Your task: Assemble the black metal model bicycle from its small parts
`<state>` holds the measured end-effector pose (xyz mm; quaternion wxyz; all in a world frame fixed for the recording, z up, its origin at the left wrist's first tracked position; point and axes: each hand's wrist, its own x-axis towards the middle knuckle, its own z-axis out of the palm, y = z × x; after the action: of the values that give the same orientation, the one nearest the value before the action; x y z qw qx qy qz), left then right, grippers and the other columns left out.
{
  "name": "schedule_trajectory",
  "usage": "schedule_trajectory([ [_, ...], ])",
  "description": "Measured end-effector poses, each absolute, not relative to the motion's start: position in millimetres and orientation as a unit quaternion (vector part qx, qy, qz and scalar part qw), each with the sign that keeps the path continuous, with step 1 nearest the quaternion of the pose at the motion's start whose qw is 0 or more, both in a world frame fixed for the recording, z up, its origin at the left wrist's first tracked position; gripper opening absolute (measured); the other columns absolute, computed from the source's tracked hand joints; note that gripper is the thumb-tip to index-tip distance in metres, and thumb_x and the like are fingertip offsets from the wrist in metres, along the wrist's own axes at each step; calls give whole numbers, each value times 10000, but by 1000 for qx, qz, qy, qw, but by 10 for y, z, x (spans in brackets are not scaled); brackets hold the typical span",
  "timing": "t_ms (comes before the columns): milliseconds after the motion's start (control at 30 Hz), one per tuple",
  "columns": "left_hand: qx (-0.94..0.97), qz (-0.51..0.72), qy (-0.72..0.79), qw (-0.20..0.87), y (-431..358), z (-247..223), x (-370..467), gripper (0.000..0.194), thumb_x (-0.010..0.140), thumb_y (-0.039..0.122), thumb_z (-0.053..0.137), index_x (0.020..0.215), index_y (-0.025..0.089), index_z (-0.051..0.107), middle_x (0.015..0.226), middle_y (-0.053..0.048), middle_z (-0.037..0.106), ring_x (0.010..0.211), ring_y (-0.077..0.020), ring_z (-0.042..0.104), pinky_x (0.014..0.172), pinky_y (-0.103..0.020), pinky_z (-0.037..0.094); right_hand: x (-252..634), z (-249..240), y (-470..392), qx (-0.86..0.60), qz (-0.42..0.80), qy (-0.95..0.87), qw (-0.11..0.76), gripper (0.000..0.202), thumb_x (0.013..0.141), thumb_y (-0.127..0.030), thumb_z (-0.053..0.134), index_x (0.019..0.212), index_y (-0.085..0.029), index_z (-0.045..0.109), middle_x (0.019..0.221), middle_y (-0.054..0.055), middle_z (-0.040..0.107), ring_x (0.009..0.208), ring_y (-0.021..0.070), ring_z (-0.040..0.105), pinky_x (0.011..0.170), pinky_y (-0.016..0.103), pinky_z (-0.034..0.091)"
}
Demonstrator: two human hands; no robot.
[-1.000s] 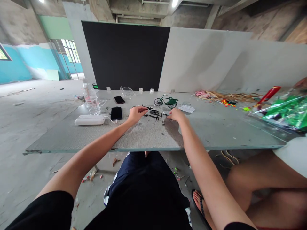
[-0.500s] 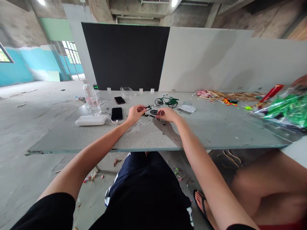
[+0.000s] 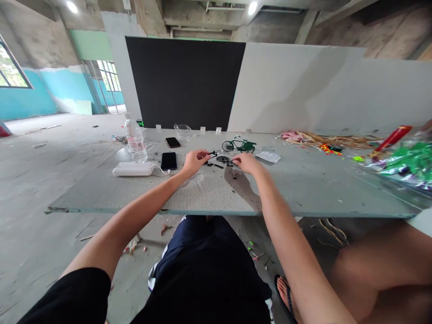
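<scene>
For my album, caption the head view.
Left hand pinching a black part, right hand near a wheel, green model bicycle beyond.

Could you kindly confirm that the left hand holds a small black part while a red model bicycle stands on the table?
Not quite: the head view shows that the model bicycle is green, not red. It does stand on the table, and the left hand does hold a small black part.

Head camera: worn on the person's head, facing forward and downward.
Black-shirted torso (image 3: pixel 192 283): closest, bottom centre.
Bare left hand (image 3: pixel 195 162), bare right hand (image 3: pixel 248 163): mid-distance, near frame centre.
Grey rectangular tabletop (image 3: pixel 313 189): viewed from above its near edge.
Flat black rectangular panel (image 3: pixel 185 83): farther, faced nearly head-on.
</scene>
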<state>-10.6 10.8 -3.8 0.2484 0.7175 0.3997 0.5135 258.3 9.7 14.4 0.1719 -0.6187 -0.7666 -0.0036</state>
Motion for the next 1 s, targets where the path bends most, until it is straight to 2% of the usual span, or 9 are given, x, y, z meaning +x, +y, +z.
schedule_trajectory([
  [67,719,512,399,251,116,-46,-106,224,823,346,739,940,157,767,740,-51,722,686,-153,623,645,-273,456,2622,118,123,-626,-35,-758,177,227,931,-274,559,923,-168,760,824,124,741,784,223,651,777,300,461],
  [200,723,505,399,254,133,-60,-106,215,817,336,750,935,158,771,785,-63,741,715,-161,640,676,-281,479,2649,133,123,-664,-89,-718,190,235,897,-165,523,794,-154,734,822,166,724,827,260,648,793,325,461],
  [300,731,498,392,253,129,-64,-105,214,810,340,759,929,163,775,813,-67,755,725,-166,651,702,-293,493,2582,178,84,-647,-117,-705,267,224,889,-163,514,796,-155,718,847,169,721,860,274,648,794,345,475],
  [433,737,487,377,277,96,-56,-93,175,806,308,764,906,165,769,833,-74,766,763,-181,683,737,-305,515,2359,210,22,-543,-25,-734,407,205,918,-303,545,908,-184,711,878,102,747,794,237,670,784,356,512],
  [600,704,499,370,345,125,-88,-73,160,757,240,806,874,151,741,838,-86,767,789,-193,712,774,-323,542,2113,177,-13,-459,98,-735,489,205,849,-399,662,863,-196,689,904,93,752,835,238,701,818,383,548],
  [700,676,514,363,385,172,-128,-74,220,708,221,845,878,139,732,814,-85,762,776,-190,712,777,-329,553,2064,150,-17,-434,169,-727,505,259,805,-441,724,872,-192,695,916,94,750,851,233,699,834,395,563],
  [833,645,520,346,441,197,-153,-75,322,680,228,871,958,129,742,791,-77,762,769,-188,716,800,-341,566,2024,94,-10,-393,241,-741,488,382,774,-457,769,1049,-198,710,1069,101,751,907,230,703,812,388,586],
  [900,634,524,344,452,191,-154,-69,328,667,222,880,949,124,744,788,-73,760,751,-179,711,781,-331,568,1995,59,-5,-388,237,-758,467,421,776,-447,772,1117,-206,710,1083,101,753,921,240,708,824,403,588],
  [1000,632,518,344,463,169,-153,-56,310,652,225,891,898,115,738,761,-69,747,702,-163,690,702,-304,559,1947,20,-5,-403,209,-773,444,378,762,-426,787,1063,-204,731,999,98,766,897,261,718,867,449,574],
])
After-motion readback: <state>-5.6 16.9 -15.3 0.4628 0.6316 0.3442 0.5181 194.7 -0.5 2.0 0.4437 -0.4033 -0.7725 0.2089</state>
